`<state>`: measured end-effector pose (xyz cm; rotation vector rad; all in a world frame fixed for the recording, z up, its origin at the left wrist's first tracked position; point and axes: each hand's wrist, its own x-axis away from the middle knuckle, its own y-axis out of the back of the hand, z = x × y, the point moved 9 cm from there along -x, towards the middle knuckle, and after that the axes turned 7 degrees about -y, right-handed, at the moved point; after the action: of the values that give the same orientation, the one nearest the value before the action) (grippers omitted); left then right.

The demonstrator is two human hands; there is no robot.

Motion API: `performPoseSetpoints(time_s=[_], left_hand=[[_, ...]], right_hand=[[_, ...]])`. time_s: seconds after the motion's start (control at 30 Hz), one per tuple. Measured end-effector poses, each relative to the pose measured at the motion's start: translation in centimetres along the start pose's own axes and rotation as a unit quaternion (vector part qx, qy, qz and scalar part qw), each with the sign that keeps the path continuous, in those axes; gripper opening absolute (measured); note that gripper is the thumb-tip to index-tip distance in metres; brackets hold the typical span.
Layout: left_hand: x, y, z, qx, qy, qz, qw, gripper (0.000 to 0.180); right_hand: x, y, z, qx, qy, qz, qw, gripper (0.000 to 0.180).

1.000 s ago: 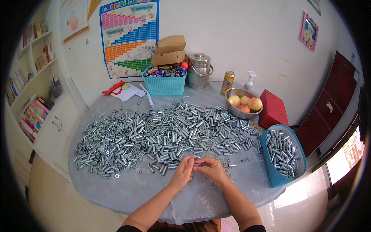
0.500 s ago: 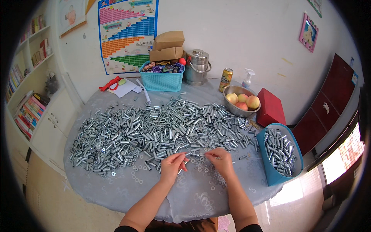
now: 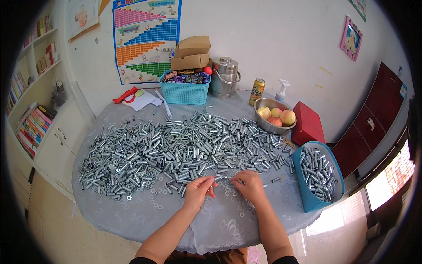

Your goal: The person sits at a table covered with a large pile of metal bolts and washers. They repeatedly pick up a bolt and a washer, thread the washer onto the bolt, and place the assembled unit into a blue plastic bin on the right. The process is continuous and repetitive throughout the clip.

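Note:
A wide heap of silvery metal sleeves, thin bolts and flat washers (image 3: 176,149) covers the middle of the table (image 3: 132,211). At its near edge, my left hand (image 3: 198,192) is closed in a pinch. A slim shiny metal piece (image 3: 221,177) sticks out from its fingertips toward the right; its exact kind is too small to tell. My right hand (image 3: 250,187) is closed just to the right, fingertips facing the left ones across a small gap. Tiny metal bits show at its fingers, but what it grips cannot be made out. Loose washers lie around and beneath both hands.
A blue bin (image 3: 310,193) filled with metal sleeves stands at the right edge. Behind the heap are a turquoise basket (image 3: 184,93), a steel canister (image 3: 225,79), a yellow can (image 3: 257,91), a spray bottle (image 3: 281,90), a bowl (image 3: 274,128) of peaches and a red box (image 3: 308,123).
My right hand has shifted slightly left and its fingers have drawn closer together. The left hand has moved a little right and lower, still pinching. The metal piece between them shows more clearly.

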<state>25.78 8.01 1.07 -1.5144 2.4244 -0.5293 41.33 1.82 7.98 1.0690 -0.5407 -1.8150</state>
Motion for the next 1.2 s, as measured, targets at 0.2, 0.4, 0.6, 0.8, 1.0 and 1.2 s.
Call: performPoseSetpoints(time_s=[0.2,0.4,0.6,0.8,1.0,1.2], left_hand=[[0.0,-0.1,0.5,-0.01,0.011,0.015,1.0,0.022],[0.2,-0.5,1.0,-0.008,0.046,0.032,0.998,0.022],[0.2,-0.4,1.7,0.027,0.07,0.032,0.997,0.021],[0.3,-0.3,1.7,0.029,0.072,0.018,0.997,0.022],[0.4,-1.1,0.1,0.003,0.031,0.038,0.999,0.021],[-0.3,0.6,-0.3,0.033,-0.014,-0.015,0.999,0.021]], right_hand=[[0.9,-3.1,-3.9,-0.446,-0.259,0.072,0.854,0.007],[0.9,-3.6,-2.8,-0.477,-0.245,0.1,0.838,0.013],[0.7,-3.2,-2.2,-0.383,-0.204,0.099,0.896,0.015],[0.3,-1.1,1.1,-0.231,-0.045,0.041,0.971,0.017],[0.8,-2.3,-1.1,-0.277,-0.171,0.054,0.944,0.019],[0.3,-2.2,0.0,-0.182,-0.095,0.046,0.978,0.015]])
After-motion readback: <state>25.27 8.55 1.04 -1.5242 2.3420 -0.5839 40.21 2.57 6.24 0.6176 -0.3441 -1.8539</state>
